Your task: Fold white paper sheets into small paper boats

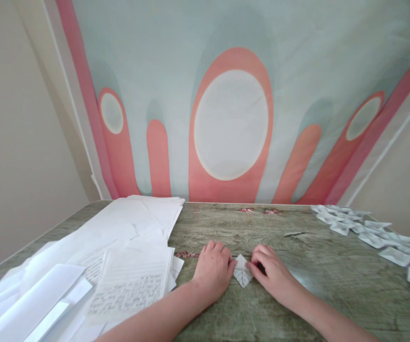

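A small folded paper (243, 271), white and diamond-shaped with crease lines, lies on the wooden-grain table between my two hands. On its left edge rests the thumb of my left hand (214, 267), whose fingers are curled down toward the tabletop. My right hand (268, 267) pinches the right corner of the paper with thumb and forefinger, the other fingers bent. What the left fingertips touch underneath is hidden.
Loose white sheets and handwritten pages (129, 280) pile up on the left. Several folded paper pieces (374, 240) line the right side of the table (219, 228). Behind the table's far edge stands a patterned wall covering (176, 71).
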The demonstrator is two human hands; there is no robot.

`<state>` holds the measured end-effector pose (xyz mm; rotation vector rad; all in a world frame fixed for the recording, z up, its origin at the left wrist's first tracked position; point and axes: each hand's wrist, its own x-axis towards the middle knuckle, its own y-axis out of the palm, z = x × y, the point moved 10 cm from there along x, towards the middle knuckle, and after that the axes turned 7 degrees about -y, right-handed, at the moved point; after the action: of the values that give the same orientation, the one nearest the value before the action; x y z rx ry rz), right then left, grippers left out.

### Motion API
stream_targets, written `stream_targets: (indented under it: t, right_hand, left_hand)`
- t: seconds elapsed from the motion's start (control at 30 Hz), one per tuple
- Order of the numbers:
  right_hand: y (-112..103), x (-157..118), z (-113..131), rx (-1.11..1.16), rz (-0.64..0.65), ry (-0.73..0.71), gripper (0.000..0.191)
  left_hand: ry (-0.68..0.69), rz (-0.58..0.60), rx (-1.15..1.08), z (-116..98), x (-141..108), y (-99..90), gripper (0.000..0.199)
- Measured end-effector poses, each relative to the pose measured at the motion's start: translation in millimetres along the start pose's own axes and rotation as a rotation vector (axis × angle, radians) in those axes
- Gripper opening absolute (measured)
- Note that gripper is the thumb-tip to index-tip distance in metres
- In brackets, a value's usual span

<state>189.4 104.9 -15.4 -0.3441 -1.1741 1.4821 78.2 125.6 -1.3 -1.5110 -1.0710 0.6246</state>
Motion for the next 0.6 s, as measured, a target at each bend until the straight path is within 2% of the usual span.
stream_targets:
  t: [0.6]
  right_hand:
    - [0.3,0.0,2.4,-0.043,-0.005,-0.012,0.018]
  left_hand:
    - [-0.022,0.012,0.066,-1.1,0.7,-2.9,0.019]
